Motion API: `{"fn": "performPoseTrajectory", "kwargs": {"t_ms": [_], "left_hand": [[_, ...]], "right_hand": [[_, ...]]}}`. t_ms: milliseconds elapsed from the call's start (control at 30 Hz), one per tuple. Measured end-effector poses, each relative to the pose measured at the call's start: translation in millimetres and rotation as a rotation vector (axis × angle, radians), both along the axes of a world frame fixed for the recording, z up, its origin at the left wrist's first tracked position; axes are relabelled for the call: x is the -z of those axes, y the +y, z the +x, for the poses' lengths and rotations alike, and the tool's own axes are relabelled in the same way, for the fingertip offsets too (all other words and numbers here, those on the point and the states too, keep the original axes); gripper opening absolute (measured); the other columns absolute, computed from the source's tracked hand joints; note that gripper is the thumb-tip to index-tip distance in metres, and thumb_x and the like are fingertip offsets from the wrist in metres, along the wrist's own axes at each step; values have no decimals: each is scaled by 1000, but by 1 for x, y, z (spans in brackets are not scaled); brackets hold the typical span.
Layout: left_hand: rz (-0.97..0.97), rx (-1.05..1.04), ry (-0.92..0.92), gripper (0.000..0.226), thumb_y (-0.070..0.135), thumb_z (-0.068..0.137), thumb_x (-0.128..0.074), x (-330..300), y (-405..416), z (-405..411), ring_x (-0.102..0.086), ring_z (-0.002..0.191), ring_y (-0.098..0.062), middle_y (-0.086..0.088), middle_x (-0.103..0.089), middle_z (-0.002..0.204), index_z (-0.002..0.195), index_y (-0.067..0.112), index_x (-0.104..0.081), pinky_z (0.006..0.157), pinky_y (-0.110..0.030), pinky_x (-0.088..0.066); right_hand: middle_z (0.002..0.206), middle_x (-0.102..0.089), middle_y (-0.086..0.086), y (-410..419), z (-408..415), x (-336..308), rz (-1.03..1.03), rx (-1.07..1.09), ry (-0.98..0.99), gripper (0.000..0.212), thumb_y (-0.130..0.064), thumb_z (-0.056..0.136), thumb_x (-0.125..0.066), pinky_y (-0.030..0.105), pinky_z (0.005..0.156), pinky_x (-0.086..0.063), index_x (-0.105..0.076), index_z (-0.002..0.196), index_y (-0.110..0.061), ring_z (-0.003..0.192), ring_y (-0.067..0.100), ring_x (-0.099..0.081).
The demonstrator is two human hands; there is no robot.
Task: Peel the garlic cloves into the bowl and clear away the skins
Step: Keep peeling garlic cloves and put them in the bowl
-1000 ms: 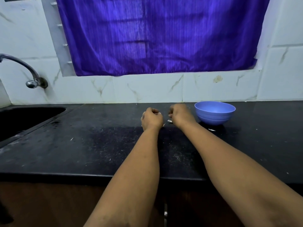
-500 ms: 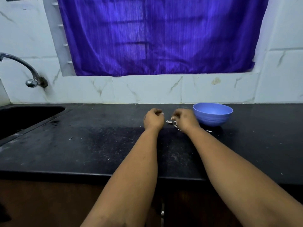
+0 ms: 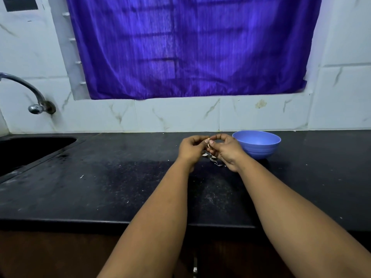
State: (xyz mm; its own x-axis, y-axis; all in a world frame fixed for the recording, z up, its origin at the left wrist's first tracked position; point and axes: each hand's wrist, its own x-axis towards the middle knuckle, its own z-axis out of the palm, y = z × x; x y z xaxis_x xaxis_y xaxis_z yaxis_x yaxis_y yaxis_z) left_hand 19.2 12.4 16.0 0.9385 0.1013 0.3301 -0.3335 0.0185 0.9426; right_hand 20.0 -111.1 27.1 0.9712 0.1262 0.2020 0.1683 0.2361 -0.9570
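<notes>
My left hand (image 3: 191,148) and my right hand (image 3: 228,150) meet over the black counter (image 3: 120,187), just left of the blue bowl (image 3: 259,144). Between their fingertips they pinch a small garlic clove (image 3: 209,141), pale with a strip of skin hanging from it. Only a bit of the clove shows. Loose white skins (image 3: 215,160) lie on the counter under and between the hands. I cannot see the bowl's inside.
A black sink (image 3: 24,149) is set into the counter at the left, with a metal tap (image 3: 34,97) on the tiled wall above it. A purple curtain (image 3: 190,47) hangs behind. Small white flecks dot the counter.
Both hands have lifted off the counter and come together, fingertips now touching around the clove. More skin pieces show on the counter beneath them.
</notes>
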Motion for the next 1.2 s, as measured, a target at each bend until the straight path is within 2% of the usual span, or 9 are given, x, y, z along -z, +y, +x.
{"fn": "performPoseTrajectory", "kwargs": {"t_ms": [100,200,333,533,633,767,933,1067,1200], "left_hand": [[-41,46,-7,19,-2,90,-59,-1,-1,0,-64,63,-6,-4,-69,78,107,-5,-66,62,-17,-53],[-82,46,-27,15,-4,88,-60,-1,1,-3,-67,69,-12,-3,-70,77,102,-5,-66,73,-23,-57],[-123,45,-47,16,-5,86,-63,-2,1,-3,-67,86,-20,-11,-70,90,102,-6,-66,86,-28,-56],[-137,70,-34,18,-5,86,-64,-1,-1,-6,-68,84,-15,-10,-70,90,103,-7,-66,79,-20,-56],[-121,78,-21,19,-5,87,-63,-1,-1,-3,-68,85,-14,-9,-70,90,105,-6,-66,84,-22,-55],[-80,71,-11,22,-7,87,-61,0,-2,-1,-66,89,-18,-11,-70,91,109,-8,-65,91,-27,-54],[-89,55,-24,21,-7,86,-63,-1,0,-2,-67,84,-15,-9,-69,88,106,-8,-65,84,-23,-55],[-93,53,-23,20,-5,86,-64,-1,-1,-2,-66,85,-18,-11,-68,88,106,-7,-65,82,-24,-56],[-83,74,4,27,-5,89,-60,0,-3,-2,-64,81,-12,-6,-65,87,116,-7,-60,75,-17,-56]], "right_hand": [[71,-66,8,-2,0,-2,-72,46,-25,9,-4,93,-59,21,58,-52,-56,90,-12,62,15,-59],[73,-68,7,-3,1,-3,-196,87,-71,7,-11,94,-60,27,58,-50,-58,90,-17,63,16,-62],[77,-69,-1,-5,6,0,-353,278,-275,12,-16,84,-73,28,73,-55,-65,80,-23,73,11,-64],[78,-68,-2,-9,4,-1,-378,297,-355,19,-9,80,-76,27,76,-55,-65,75,-25,76,13,-63],[77,-68,-5,-9,6,0,-404,311,-369,16,-9,82,-74,23,73,-53,-65,78,-22,75,11,-63],[81,-64,-8,-11,7,0,-549,328,-390,6,-14,88,-67,18,67,-47,-62,86,-17,76,11,-58],[89,-64,-1,-9,10,0,-655,271,-376,5,-18,95,-58,27,71,-46,-58,90,-17,83,15,-57],[86,-60,1,-7,10,-1,-719,264,-396,8,-18,97,-52,25,60,-39,-53,89,-17,67,11,-48],[88,-53,-2,-4,8,0,-793,279,-416,19,-17,98,-48,34,71,-42,-43,80,-24,74,17,-47]]}}
